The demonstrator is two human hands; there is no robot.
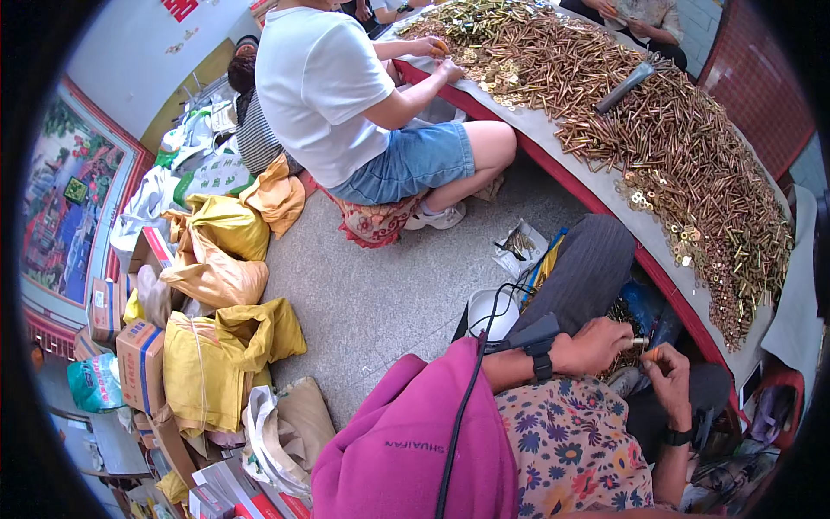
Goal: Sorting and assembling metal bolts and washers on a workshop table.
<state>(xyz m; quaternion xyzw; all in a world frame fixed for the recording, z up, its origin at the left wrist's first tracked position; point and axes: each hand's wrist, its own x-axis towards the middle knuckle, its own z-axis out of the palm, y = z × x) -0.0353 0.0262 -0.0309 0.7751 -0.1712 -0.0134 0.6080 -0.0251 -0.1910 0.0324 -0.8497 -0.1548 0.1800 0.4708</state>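
My left hand (596,344), a dark band on its wrist, is closed in a pinch above my lap. From its fingertips a small shiny metal fastener (640,342) sticks out toward my right hand (670,379). The right fingers are bent and pressed together beside that piece, with an orange cover (651,354) on a fingertip. What those right fingers grip is too small to make out. Both hands are low, beside the near edge of a table heaped with bronze-coloured bolts (683,138). Loose washers (644,201) lie along the heap's near side.
A metal tube-like tool (624,86) lies on the heap. Across the floor, a person in a white shirt (320,78) works at the table's edge. Yellow sacks (203,368) and cardboard boxes (140,365) are piled left. A white bowl (494,313) and a packet of screws (521,246) are near my knee.
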